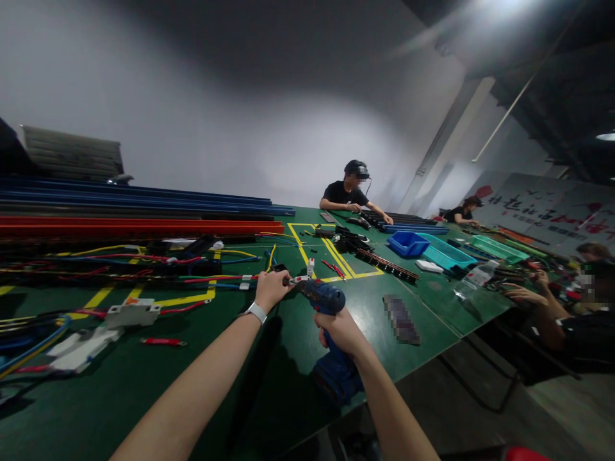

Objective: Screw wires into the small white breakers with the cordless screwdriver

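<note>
My right hand (342, 328) is wrapped round the grip of a blue cordless drill (324, 296), whose front end points left. My left hand (273, 291), with a pale watch on its wrist, is closed at the front of the drill. Its fingers pinch something small and dark that I cannot make out. A small white-and-red part (310, 266) stands just behind the drill's nose. Left of my left hand, red, green and blue wires (225, 280) run along the green table (202, 378). The drill's tip is partly hidden by my fingers.
White connector housings (132, 312) with wires and a short red cable (163, 342) lie at left. Red rails (144, 226) run behind them. At right are a phone (401, 319), a bottle (476, 279), a blue bin (407, 244) and a teal tray (444, 251). Co-workers sit opposite and at right.
</note>
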Demonstrator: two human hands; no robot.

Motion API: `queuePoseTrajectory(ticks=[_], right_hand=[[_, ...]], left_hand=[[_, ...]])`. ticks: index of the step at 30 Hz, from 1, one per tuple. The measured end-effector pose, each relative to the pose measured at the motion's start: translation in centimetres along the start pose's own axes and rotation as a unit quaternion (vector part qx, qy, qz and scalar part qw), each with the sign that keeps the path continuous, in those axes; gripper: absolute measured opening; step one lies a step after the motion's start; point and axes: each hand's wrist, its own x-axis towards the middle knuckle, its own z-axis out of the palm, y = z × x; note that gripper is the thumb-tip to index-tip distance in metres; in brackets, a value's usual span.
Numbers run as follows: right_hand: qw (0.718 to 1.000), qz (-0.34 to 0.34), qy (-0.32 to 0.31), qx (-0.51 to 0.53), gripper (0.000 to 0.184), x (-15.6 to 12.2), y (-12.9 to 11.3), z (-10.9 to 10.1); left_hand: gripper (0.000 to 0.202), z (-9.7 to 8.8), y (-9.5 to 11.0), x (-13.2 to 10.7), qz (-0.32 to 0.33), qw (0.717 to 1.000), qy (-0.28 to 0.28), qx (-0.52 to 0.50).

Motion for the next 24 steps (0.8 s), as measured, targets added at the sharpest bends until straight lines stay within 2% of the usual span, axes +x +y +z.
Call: queuePoseTrajectory(ticks=[9, 16, 24], right_hand=[[1.000, -0.005, -0.016, 0.021, 0.024, 0.24, 0.30, -0.11], [1.000, 0.001, -0.009, 0.012, 0.018, 0.11, 0.15, 0.02], [1.000, 0.000, -0.005, 0.013, 0.020, 0.13, 0.26, 0.03]], left_hand=[[0.025, -0.30, 0.11, -0.06, 0.003, 1.000, -0.008, 0.009], [0.024, -0.51, 0.23, -0.18, 0.009, 1.000, -0.001, 0.005], [0.022, -0.60, 0.36, -0.20, 0.010, 1.000, 0.000, 0.008]])
